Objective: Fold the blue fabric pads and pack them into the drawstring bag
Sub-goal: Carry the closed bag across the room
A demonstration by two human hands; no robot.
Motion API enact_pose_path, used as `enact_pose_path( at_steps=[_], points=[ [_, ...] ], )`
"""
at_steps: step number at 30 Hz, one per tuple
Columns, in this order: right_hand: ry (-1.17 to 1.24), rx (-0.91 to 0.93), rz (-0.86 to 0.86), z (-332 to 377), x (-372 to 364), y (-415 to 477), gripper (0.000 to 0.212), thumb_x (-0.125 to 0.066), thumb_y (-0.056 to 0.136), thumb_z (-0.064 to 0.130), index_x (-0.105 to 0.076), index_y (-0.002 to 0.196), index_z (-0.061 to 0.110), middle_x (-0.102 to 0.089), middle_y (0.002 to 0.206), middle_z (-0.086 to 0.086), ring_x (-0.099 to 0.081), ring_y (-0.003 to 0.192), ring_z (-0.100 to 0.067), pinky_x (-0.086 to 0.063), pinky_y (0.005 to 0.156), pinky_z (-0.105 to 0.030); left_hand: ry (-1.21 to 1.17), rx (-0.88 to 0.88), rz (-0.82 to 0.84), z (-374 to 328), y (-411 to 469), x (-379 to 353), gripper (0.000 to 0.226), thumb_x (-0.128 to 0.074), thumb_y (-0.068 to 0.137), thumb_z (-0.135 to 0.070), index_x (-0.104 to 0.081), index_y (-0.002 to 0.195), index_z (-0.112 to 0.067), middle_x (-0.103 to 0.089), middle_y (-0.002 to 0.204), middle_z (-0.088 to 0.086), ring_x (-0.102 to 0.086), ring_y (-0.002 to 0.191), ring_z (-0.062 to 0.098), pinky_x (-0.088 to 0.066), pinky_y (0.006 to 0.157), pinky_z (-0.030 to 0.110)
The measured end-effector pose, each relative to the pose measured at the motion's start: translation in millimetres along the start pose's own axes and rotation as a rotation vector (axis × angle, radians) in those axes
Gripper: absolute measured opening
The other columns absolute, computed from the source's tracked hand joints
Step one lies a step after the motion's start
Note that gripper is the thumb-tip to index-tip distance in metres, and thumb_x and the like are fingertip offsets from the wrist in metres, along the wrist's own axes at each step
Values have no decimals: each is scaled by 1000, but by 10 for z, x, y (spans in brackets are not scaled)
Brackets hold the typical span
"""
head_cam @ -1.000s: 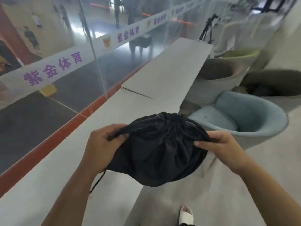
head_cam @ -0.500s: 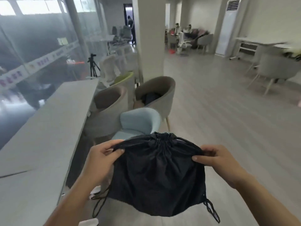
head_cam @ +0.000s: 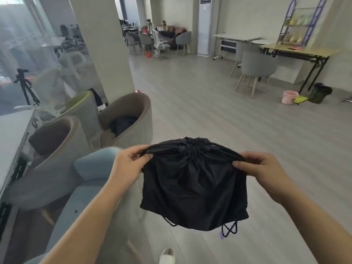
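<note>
Fingers (head_cam: 147, 156) of the left hand (head_cam: 129, 165) and the right hand (head_cam: 262, 168) pinch the cords (head_cam: 225, 149) either side of the black fabric drawstring bag (head_cam: 194, 185), held in mid-air, its mouth cinched. No blue pads show; probably packed inside, so little seems left.

Head camera looks forward-down, close above hands (head_cam: 192, 168).

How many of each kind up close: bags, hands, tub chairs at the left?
black drawstring bag: 1
hands gripping its top: 2, left hand, right hand
brown-lined tub chairs: 2, nearer brown chair, farther brown chair
light blue chair: 1
green-rimmed chair: 1
Total: 7
</note>
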State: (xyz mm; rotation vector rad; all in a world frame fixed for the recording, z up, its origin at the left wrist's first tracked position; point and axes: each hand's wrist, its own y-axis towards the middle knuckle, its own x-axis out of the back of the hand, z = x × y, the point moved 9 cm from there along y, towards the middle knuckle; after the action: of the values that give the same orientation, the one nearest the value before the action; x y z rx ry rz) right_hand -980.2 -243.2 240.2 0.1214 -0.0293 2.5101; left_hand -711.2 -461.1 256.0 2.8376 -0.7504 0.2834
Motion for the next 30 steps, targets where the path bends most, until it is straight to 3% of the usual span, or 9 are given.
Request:
enact_pose_path(
  at_steps=[5, 11, 14, 20, 23, 27, 30],
  points=[
    [92, -83, -92, -15, -66, 985, 13, -70, 86, 3, -79, 94, 6, -78, 97, -11, -74, 87, -20, -59, 80, -34, -82, -23, 62, 231, 1191, -280, 25, -63, 96, -8, -76, 98, -30, -78, 83, -8, -70, 75, 12, -58, 61, 24],
    [90, -96, -225, 132, 95, 2172, 12, -68, 86, -1, -79, 89, 6, -78, 91, -10, -73, 82, -20, -59, 70, -27, -126, -9, 194, 260, 2616, -516, 22, -63, 96, -7, -76, 104, -22, -79, 90, -4, -73, 81, 12, -56, 61, 23],
    [89, -79, -311, 140, 249, 2718, 13, -68, 87, -1, -78, 89, 6, -79, 87, -6, -73, 78, -16, -59, 67, -24, -117, -32, 252, 229, 3317, -796, 24, -61, 96, -4, -76, 102, -22, -79, 90, -2, -74, 83, 15, -61, 65, 30],
    [122, -103, -431, -73, 725, 3881, 13, -67, 89, 0, -77, 95, 7, -79, 87, -2, -73, 78, -14, -57, 70, -26, -88, -40, 327, 301, 4645, -1556, 28, -60, 96, -1, -75, 98, -25, -78, 82, -12, -71, 73, 3, -60, 61, 24],
    [121, -98, -466, -207, 1021, 4578, 14, -67, 89, 0, -78, 94, 7, -79, 89, -3, -73, 78, -14, -57, 69, -26, -78, -25, 328, 395, 5345, -1934, 28, -60, 96, 0, -76, 100, -22, -78, 82, -11, -71, 72, 3, -57, 58, 22],
    [110, -111, -493, -359, 1374, 5593, 14, -67, 89, 0, -78, 92, 7, -78, 86, -4, -70, 75, -15, -55, 74, -32, -44, 20, 292, 499, 6211, -2340, 31, -60, 95, 2, -77, 96, -24, -79, 84, -5, -72, 74, 9, -62, 63, 33],
    [120, -106, -459, -365, 1496, 6489, 15, -66, 90, -1, -78, 92, 8, -78, 83, -1, -69, 73, -13, -54, 73, -30, -92, 49, 238, 533, 6845, -2529, 34, -59, 95, 6, -75, 92, -24, -77, 76, -8, -69, 66, 4, -61, 59, 27]
  ],
)
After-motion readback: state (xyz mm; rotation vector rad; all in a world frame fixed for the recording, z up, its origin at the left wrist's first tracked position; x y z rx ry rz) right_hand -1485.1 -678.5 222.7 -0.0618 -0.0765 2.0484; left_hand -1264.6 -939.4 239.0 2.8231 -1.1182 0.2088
